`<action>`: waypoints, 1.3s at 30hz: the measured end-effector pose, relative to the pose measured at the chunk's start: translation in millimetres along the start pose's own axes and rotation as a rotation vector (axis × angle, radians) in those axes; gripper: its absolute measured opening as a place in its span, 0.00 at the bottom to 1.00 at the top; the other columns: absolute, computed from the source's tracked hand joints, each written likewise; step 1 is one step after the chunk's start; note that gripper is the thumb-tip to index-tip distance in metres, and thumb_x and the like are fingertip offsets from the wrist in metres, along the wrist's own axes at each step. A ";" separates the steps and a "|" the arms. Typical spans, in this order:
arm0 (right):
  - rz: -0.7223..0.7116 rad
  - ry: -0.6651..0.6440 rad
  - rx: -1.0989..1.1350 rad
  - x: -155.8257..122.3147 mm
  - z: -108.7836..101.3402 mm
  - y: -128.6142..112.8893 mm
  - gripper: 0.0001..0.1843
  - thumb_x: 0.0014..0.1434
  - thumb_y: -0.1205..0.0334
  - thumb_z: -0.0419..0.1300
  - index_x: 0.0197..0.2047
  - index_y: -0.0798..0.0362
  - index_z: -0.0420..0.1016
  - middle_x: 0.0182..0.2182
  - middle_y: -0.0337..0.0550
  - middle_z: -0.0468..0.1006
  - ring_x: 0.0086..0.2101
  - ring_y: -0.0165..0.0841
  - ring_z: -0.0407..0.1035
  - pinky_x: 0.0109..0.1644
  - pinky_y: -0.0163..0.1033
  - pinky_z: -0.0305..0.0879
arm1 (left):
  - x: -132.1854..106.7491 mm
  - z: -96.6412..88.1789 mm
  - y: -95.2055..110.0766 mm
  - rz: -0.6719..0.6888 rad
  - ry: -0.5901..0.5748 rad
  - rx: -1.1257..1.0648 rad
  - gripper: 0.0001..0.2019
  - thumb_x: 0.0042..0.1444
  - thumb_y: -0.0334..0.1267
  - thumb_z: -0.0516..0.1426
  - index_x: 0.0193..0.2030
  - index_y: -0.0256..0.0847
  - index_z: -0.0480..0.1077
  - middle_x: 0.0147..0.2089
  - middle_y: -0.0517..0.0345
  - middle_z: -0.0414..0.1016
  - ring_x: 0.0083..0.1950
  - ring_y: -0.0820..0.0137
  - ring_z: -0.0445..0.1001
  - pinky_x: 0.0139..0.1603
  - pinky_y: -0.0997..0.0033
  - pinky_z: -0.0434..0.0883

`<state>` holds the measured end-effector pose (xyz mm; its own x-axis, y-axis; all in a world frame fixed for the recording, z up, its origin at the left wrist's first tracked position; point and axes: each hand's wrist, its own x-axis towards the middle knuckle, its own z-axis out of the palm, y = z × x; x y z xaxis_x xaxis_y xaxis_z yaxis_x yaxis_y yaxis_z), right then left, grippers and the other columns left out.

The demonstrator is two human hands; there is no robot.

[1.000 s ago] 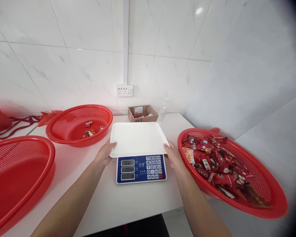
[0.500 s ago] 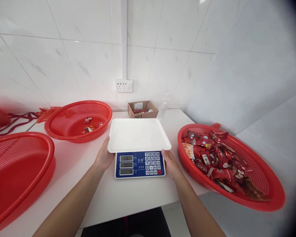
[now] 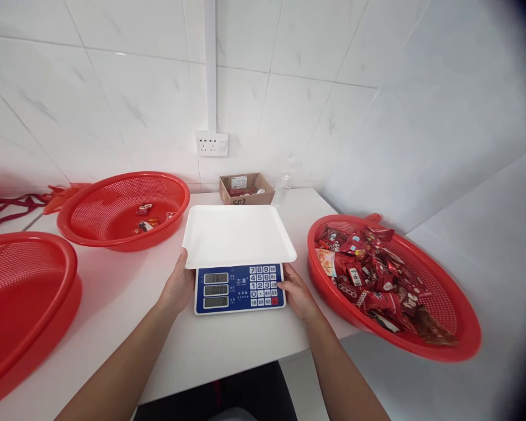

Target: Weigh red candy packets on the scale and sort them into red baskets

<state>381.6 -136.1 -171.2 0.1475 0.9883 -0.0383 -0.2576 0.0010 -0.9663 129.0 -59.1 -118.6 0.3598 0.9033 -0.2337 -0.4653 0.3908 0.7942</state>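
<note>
A digital scale [image 3: 239,287] with a blue keypad panel and an empty white weighing tray [image 3: 236,235] stands on the white counter in front of me. My left hand [image 3: 176,286] grips the scale's left side, thumb up by the tray's corner. My right hand [image 3: 296,293] holds the right side of the blue panel, fingers curled against its edge. A red basket [image 3: 447,345] heaped with red-wrapped candies [image 3: 368,275] sits just right of my right hand, overhanging the counter's edge.
A red mesh basket [image 3: 114,234] holding a few candies sits at the back left. A larger red basket [image 3: 48,292] is at the near left. A small cardboard box [image 3: 245,188] and a clear bottle [image 3: 281,187] stand by the tiled wall under a socket [image 3: 212,144].
Both hands slid down from the white tray's front corners to the sides of the scale's body. The view shifted slightly right and down.
</note>
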 end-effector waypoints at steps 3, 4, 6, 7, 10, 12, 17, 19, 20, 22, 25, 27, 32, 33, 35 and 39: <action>-0.005 0.051 0.012 2.3 4.7 -0.3 0.23 0.47 0.64 0.58 0.49 0.47 0.68 0.45 0.40 0.75 0.46 0.38 0.69 0.47 0.42 0.65 | 0.7 0.9 -1.8 -0.002 0.024 -0.003 0.30 0.56 0.57 0.48 0.63 0.48 0.56 0.59 0.56 0.67 0.60 0.59 0.64 0.60 0.60 0.62; 0.004 0.077 0.007 3.6 6.6 -0.6 0.21 0.48 0.63 0.58 0.47 0.48 0.68 0.45 0.40 0.76 0.45 0.38 0.69 0.46 0.42 0.65 | 1.1 0.9 -2.4 0.000 0.028 -0.003 0.30 0.56 0.57 0.48 0.63 0.48 0.56 0.58 0.55 0.68 0.59 0.59 0.64 0.60 0.60 0.62; 0.031 0.131 -0.011 6.6 10.3 -1.4 0.17 0.48 0.61 0.59 0.44 0.49 0.68 0.43 0.41 0.76 0.43 0.39 0.70 0.44 0.43 0.66 | 2.0 0.5 -3.4 0.003 0.037 -0.003 0.29 0.56 0.56 0.48 0.62 0.47 0.57 0.58 0.55 0.68 0.59 0.59 0.65 0.60 0.61 0.62; 0.045 0.155 -0.022 8.2 11.9 -1.9 0.16 0.48 0.61 0.59 0.43 0.49 0.68 0.42 0.41 0.77 0.42 0.39 0.71 0.43 0.43 0.67 | 2.4 0.3 -3.8 0.004 0.044 -0.003 0.29 0.56 0.56 0.48 0.62 0.46 0.58 0.58 0.55 0.69 0.59 0.59 0.65 0.60 0.61 0.62; 0.065 0.223 -0.066 12.5 15.8 -3.6 0.15 0.47 0.62 0.58 0.40 0.50 0.68 0.39 0.40 0.78 0.39 0.39 0.71 0.40 0.42 0.67 | 2.8 0.1 -4.4 0.002 0.056 -0.007 0.29 0.56 0.55 0.49 0.62 0.46 0.58 0.58 0.55 0.68 0.59 0.58 0.65 0.60 0.61 0.62; 0.065 0.260 -0.097 14.3 17.7 -4.3 0.14 0.45 0.63 0.57 0.39 0.51 0.68 0.37 0.40 0.78 0.39 0.39 0.71 0.39 0.41 0.67 | 2.6 0.6 -4.6 0.004 0.055 -0.012 0.28 0.56 0.55 0.49 0.62 0.47 0.58 0.59 0.56 0.67 0.59 0.58 0.65 0.60 0.61 0.62; 0.055 0.298 -0.128 14.4 19.0 -3.3 0.14 0.45 0.64 0.57 0.39 0.51 0.67 0.38 0.40 0.77 0.38 0.39 0.71 0.37 0.40 0.66 | 2.2 1.5 -4.9 -0.002 0.056 -0.022 0.28 0.57 0.55 0.49 0.62 0.47 0.58 0.58 0.56 0.68 0.58 0.58 0.67 0.59 0.61 0.63; 0.060 0.288 -0.126 13.5 18.3 -2.4 0.14 0.46 0.63 0.56 0.39 0.51 0.67 0.38 0.40 0.77 0.38 0.39 0.71 0.37 0.41 0.66 | 2.6 1.3 -4.9 -0.005 0.061 -0.021 0.28 0.57 0.54 0.48 0.62 0.47 0.58 0.57 0.56 0.69 0.57 0.59 0.67 0.59 0.61 0.63; 0.061 0.279 -0.122 13.1 17.8 -1.9 0.14 0.46 0.63 0.56 0.39 0.51 0.67 0.38 0.41 0.77 0.38 0.39 0.71 0.38 0.41 0.66 | 2.9 1.2 -4.9 -0.005 0.066 -0.019 0.27 0.57 0.54 0.48 0.62 0.47 0.58 0.57 0.56 0.69 0.57 0.59 0.67 0.59 0.61 0.63; 0.053 0.264 -0.110 13.0 17.0 -0.7 0.14 0.46 0.63 0.56 0.40 0.50 0.67 0.38 0.40 0.77 0.38 0.39 0.71 0.38 0.41 0.66 | 3.4 0.9 -4.8 -0.001 0.080 -0.016 0.27 0.57 0.54 0.48 0.62 0.46 0.58 0.57 0.56 0.69 0.57 0.60 0.67 0.60 0.62 0.63; 0.047 0.277 -0.113 13.8 16.8 1.4 0.14 0.47 0.64 0.56 0.40 0.50 0.67 0.37 0.40 0.76 0.37 0.38 0.71 0.37 0.41 0.66 | 3.6 0.8 -4.8 0.003 0.079 -0.010 0.27 0.57 0.53 0.49 0.61 0.46 0.59 0.57 0.57 0.69 0.58 0.60 0.66 0.60 0.62 0.63; 0.054 0.307 -0.134 14.5 17.5 2.5 0.13 0.47 0.63 0.56 0.39 0.50 0.67 0.36 0.39 0.76 0.37 0.38 0.71 0.37 0.41 0.66 | 3.3 1.0 -4.8 0.014 0.067 -0.009 0.27 0.57 0.53 0.49 0.61 0.46 0.60 0.58 0.57 0.68 0.59 0.59 0.65 0.60 0.62 0.63; 0.040 0.294 -0.155 14.1 18.5 1.9 0.12 0.47 0.63 0.56 0.38 0.50 0.67 0.37 0.39 0.76 0.38 0.38 0.70 0.38 0.41 0.65 | 2.2 2.0 -4.4 0.030 0.075 -0.012 0.27 0.57 0.53 0.50 0.60 0.46 0.60 0.58 0.57 0.68 0.59 0.58 0.64 0.60 0.61 0.63; 0.043 0.283 -0.148 13.8 18.4 1.4 0.12 0.47 0.63 0.56 0.38 0.50 0.67 0.37 0.39 0.76 0.38 0.38 0.70 0.38 0.41 0.65 | 1.9 2.2 -4.4 0.028 0.076 -0.013 0.27 0.56 0.53 0.51 0.61 0.45 0.60 0.58 0.57 0.68 0.59 0.58 0.65 0.60 0.61 0.62; 0.051 0.266 -0.137 13.3 18.1 0.6 0.12 0.48 0.63 0.56 0.39 0.50 0.67 0.36 0.40 0.76 0.38 0.38 0.70 0.37 0.41 0.65 | 1.6 2.6 -4.3 0.022 0.070 -0.015 0.27 0.56 0.52 0.51 0.61 0.45 0.60 0.58 0.56 0.68 0.59 0.58 0.65 0.60 0.60 0.62; 0.045 0.284 -0.141 13.9 18.4 0.9 0.11 0.48 0.64 0.56 0.38 0.50 0.66 0.36 0.39 0.76 0.37 0.38 0.70 0.38 0.41 0.66 | 1.6 3.3 -4.6 0.023 0.066 -0.027 0.26 0.57 0.51 0.51 0.60 0.44 0.61 0.57 0.55 0.69 0.58 0.58 0.66 0.60 0.60 0.62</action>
<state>365.9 -119.5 -167.9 0.4047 0.9048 -0.1325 -0.1381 -0.0827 -0.9870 134.4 -60.1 -120.9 0.2949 0.9215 -0.2526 -0.4945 0.3734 0.7849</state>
